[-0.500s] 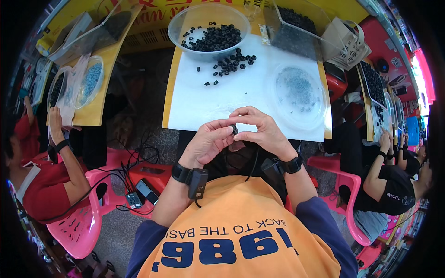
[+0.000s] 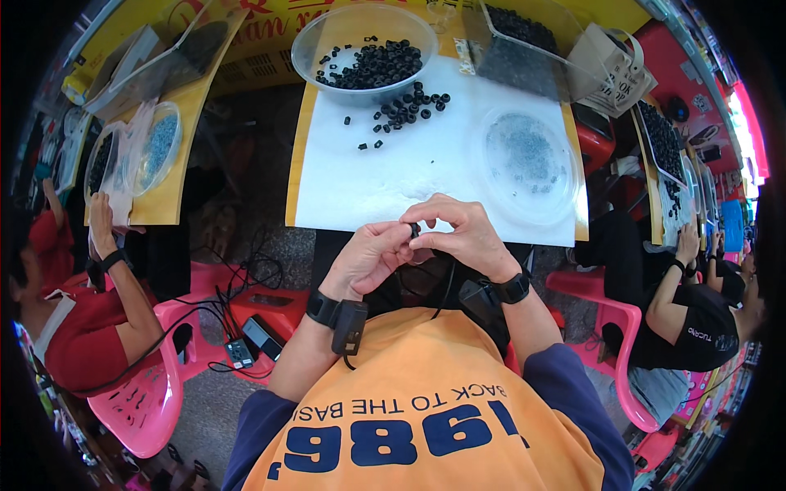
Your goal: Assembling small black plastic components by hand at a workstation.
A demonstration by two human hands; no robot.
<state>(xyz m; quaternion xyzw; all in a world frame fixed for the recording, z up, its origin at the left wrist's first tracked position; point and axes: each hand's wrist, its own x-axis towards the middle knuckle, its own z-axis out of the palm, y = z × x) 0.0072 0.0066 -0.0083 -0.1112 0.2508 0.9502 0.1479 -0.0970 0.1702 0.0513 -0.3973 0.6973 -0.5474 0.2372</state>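
The left hand [image 2: 372, 255] has its grip clamped on a black part [image 2: 415, 231] near the frame's centre; the right hand [image 2: 465, 235] pinches it from the right. Upper centre, a bowl [image 2: 356, 97] and loose parts [image 2: 412, 109] sit on the counter [image 2: 302, 123]; right of them, a dish [image 2: 501, 201] of blue bits [image 2: 524, 154].

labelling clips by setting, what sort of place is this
Probably an assembly workshop: black parts lie in a tub on a table, and people sit on pink chairs at similar tables either side.
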